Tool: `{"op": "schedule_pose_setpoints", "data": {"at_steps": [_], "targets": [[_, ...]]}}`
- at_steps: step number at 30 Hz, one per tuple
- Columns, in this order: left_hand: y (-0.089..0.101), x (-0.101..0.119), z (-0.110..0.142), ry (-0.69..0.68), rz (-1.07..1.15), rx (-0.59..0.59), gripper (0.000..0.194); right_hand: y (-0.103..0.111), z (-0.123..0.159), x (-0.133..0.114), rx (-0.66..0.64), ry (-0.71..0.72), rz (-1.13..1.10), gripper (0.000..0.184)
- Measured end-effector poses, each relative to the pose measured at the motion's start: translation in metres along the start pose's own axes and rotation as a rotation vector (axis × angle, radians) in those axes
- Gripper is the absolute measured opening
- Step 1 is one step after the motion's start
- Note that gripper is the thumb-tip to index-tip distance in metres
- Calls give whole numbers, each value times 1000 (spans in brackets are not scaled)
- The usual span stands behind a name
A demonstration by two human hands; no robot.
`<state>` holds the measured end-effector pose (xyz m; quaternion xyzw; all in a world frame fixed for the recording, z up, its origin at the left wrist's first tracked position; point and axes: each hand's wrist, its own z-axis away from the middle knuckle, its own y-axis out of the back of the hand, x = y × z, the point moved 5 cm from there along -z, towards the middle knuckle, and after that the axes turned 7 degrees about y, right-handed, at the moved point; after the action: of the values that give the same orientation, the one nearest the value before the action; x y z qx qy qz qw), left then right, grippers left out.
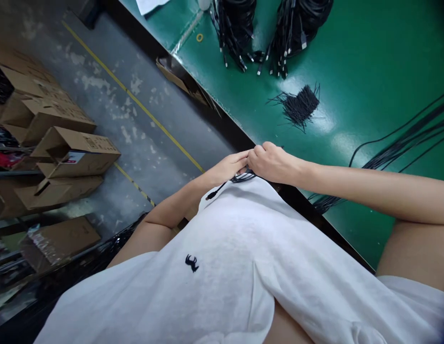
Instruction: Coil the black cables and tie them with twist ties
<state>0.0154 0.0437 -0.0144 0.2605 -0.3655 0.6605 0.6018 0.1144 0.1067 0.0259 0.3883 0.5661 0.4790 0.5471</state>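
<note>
1. Head view, hands: L hand [232, 167] w/ fingers fairly straight, closed on looped black cable [243, 178]; R hand [270, 160] curled over same cable, right up against L fingertips. Exact pinch pts under R fingers hidden, can't tell.
2. Cable pos.: held just off counter [354, 91], by its near edge, loops hanging below hands, close to white shirt [236, 239]. One plug end [212, 195] dangling on L side, apart from loops.
3. For a good hold (judgement): pinch loops firmly w/ L, light touch w/ R; line up loops evenly, no crossing; bend gently, esp. nr plug; avoid kinks & snagging on shirt or counter edge. Better over the counter than past its edge, in case of a slip.
4. On counter: pile of thin black strips [302, 107], a bit in from near edge, within easy reach of R. Farther along, two cable bundles [239, 28] [302, 24], plug ends toward strips. Yellow ring [199, 37] nr same edge, beside seam. Long black strands [397, 148] on R side, running to near edge, partly behind R forearm.
5. Off counter, L side: open cartons [84, 148], well apart from hands.
</note>
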Motion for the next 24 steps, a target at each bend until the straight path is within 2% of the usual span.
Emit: {"op": "schedule_pose_setpoints", "data": {"at_steps": [3,7,9,11,13,15,17,20,22,24], "targets": [[4,7,-7,-119,-154,163,32,-7,-3,17,93,-186,-2,35],[1,-1,-51,-285,-188,309,45,-25,-14,67,254,-319,-55,38],[0,-5,-74,-357,-200,371,50,-30,-18,94,282,-400,-98,40],[2,-3,-85,-393,-265,367,54,-29,-17,111,246,-504,-97,38],[7,7,-84,-382,-425,250,54,-21,-13,110,177,-534,-53,33],[15,21,-74,-340,-678,135,49,-11,-10,94,96,-449,-9,28],[25,34,-62,-294,-958,184,37,-5,-11,72,6,-340,15,30],[27,42,-57,-235,-1221,384,25,-11,-16,52,-120,-294,37,35],[20,38,-61,-219,-1235,452,23,-21,-19,53,-176,-325,50,37],[11,25,-65,-190,-1099,398,19,-32,-19,61,-213,-376,47,34]]}}
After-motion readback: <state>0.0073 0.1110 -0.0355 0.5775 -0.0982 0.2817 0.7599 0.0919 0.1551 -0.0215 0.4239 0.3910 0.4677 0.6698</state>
